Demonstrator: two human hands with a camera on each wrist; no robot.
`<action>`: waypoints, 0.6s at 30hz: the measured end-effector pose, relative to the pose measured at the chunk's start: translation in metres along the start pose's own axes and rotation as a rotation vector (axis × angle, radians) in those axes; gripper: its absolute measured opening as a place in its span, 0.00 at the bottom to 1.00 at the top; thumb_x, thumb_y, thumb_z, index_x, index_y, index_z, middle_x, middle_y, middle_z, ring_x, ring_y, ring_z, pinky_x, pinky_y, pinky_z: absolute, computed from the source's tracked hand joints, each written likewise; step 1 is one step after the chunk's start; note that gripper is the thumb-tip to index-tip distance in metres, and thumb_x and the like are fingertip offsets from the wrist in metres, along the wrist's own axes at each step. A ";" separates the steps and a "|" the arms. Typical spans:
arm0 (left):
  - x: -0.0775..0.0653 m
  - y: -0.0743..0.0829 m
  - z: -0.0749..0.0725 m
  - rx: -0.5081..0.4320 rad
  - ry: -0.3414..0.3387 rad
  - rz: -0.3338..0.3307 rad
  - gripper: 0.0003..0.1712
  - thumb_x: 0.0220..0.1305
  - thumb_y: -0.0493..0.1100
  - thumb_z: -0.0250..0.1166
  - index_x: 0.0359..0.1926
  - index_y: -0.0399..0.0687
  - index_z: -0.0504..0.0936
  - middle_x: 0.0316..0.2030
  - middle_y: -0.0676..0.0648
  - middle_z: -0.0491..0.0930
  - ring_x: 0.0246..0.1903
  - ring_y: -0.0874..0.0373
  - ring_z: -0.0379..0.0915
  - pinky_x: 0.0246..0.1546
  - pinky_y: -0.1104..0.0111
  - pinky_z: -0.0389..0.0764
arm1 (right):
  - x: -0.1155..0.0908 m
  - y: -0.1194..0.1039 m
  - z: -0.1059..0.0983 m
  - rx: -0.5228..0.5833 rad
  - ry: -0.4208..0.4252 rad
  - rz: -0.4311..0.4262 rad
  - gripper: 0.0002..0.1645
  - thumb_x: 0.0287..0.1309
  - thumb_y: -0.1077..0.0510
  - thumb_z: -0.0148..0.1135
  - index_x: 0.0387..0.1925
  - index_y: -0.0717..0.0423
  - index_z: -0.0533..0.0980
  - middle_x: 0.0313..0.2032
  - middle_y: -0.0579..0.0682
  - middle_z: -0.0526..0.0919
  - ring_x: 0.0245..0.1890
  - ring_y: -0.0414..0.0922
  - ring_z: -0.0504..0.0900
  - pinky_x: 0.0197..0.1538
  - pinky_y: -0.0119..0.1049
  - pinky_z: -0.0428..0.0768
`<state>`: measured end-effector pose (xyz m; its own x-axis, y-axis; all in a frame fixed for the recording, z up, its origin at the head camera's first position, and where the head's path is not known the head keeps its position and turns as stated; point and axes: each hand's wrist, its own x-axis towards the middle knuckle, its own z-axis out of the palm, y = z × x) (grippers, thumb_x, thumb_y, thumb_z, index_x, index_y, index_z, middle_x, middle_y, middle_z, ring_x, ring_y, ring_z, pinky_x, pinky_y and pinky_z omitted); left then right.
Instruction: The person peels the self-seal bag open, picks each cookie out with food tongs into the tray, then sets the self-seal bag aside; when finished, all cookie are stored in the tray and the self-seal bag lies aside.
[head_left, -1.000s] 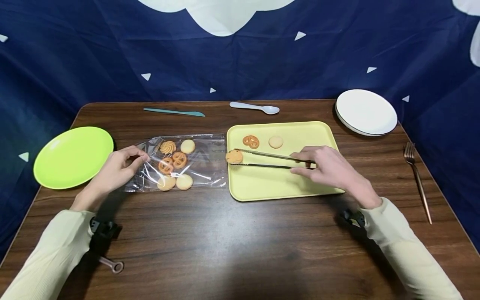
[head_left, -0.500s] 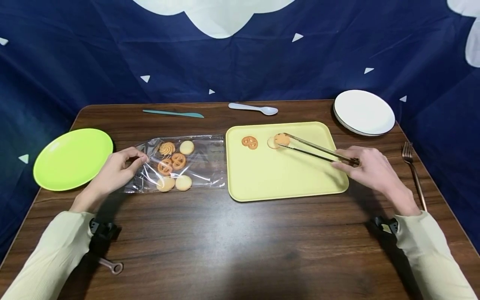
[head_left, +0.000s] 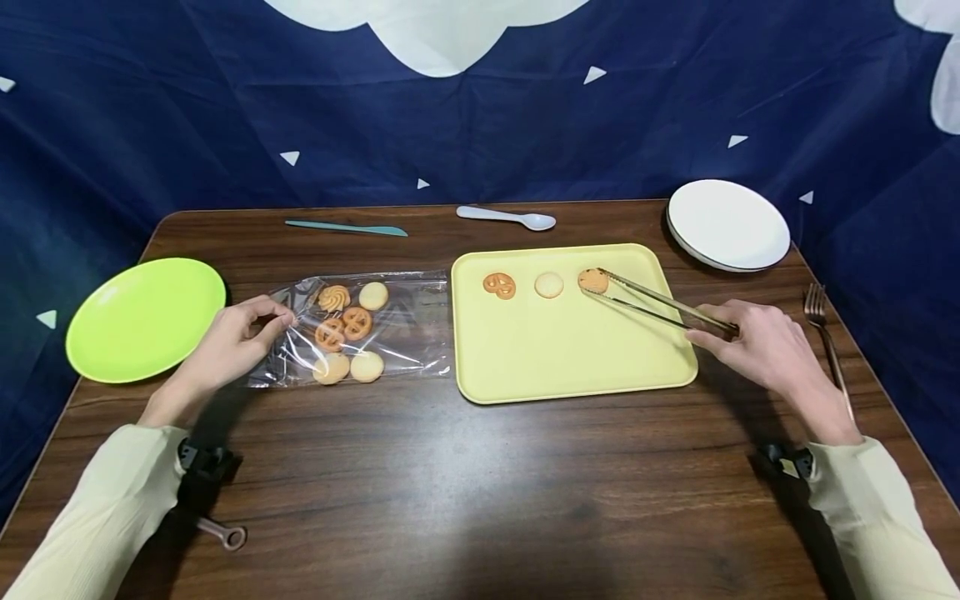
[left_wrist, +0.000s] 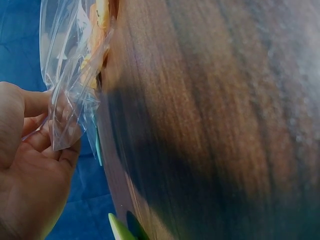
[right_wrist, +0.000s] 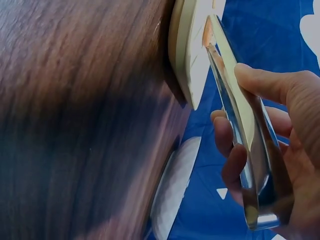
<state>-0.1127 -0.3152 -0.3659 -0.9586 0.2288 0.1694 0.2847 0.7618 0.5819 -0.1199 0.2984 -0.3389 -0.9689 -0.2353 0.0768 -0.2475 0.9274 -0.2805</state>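
Note:
My right hand (head_left: 768, 346) grips metal tongs (right_wrist: 250, 130), thumb on one arm and fingers curled round the other. Their tips hold a round speckled cookie (head_left: 593, 281) at the yellow tray's (head_left: 570, 358) back right; whether it touches the tray I cannot tell. Left of it on the tray are a pale round cookie (head_left: 549, 285) and a pretzel-shaped cookie (head_left: 498, 286). At the left, my left hand (head_left: 234, 343) pinches the end of a clear plastic bag (left_wrist: 70, 100) between thumb and fingers. Inside the bag lie several cookies, among them a swirled one (head_left: 333, 297).
A green plate (head_left: 146, 321) stands at the far left, white dishes (head_left: 727, 223) at the back right. Along the back edge lie a teal knife (head_left: 347, 227) and a pale spoon (head_left: 506, 217). A fork (head_left: 828, 350) is at right; a ringed handle (head_left: 225, 533) shows near my left sleeve.
My right hand has moved right with the tongs, carrying the speckled cookie from the tray's left edge, over the pale cookie, to its right. The left hand stays at the bag.

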 end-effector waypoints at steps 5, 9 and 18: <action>0.000 0.000 0.000 0.012 -0.001 0.001 0.08 0.67 0.35 0.56 0.36 0.35 0.81 0.34 0.43 0.79 0.31 0.69 0.68 0.30 0.81 0.66 | 0.001 -0.005 -0.005 -0.007 -0.041 0.011 0.29 0.53 0.39 0.66 0.50 0.54 0.79 0.29 0.52 0.79 0.24 0.50 0.72 0.20 0.46 0.66; 0.000 0.000 0.000 0.014 -0.001 0.002 0.09 0.67 0.35 0.56 0.36 0.35 0.81 0.34 0.43 0.79 0.31 0.69 0.67 0.29 0.81 0.66 | 0.001 -0.012 -0.009 0.025 0.008 -0.024 0.25 0.51 0.43 0.69 0.47 0.51 0.80 0.24 0.47 0.77 0.20 0.45 0.69 0.21 0.42 0.65; 0.000 0.002 -0.001 0.009 -0.008 -0.019 0.09 0.68 0.37 0.56 0.37 0.35 0.81 0.33 0.44 0.78 0.28 0.65 0.65 0.26 0.78 0.65 | 0.012 -0.055 -0.007 0.158 0.033 -0.184 0.25 0.49 0.47 0.71 0.48 0.54 0.81 0.39 0.50 0.84 0.22 0.41 0.72 0.30 0.41 0.70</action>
<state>-0.1123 -0.3142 -0.3638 -0.9639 0.2189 0.1518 0.2662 0.7713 0.5781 -0.1178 0.2462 -0.3159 -0.9073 -0.3844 0.1706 -0.4202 0.8119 -0.4052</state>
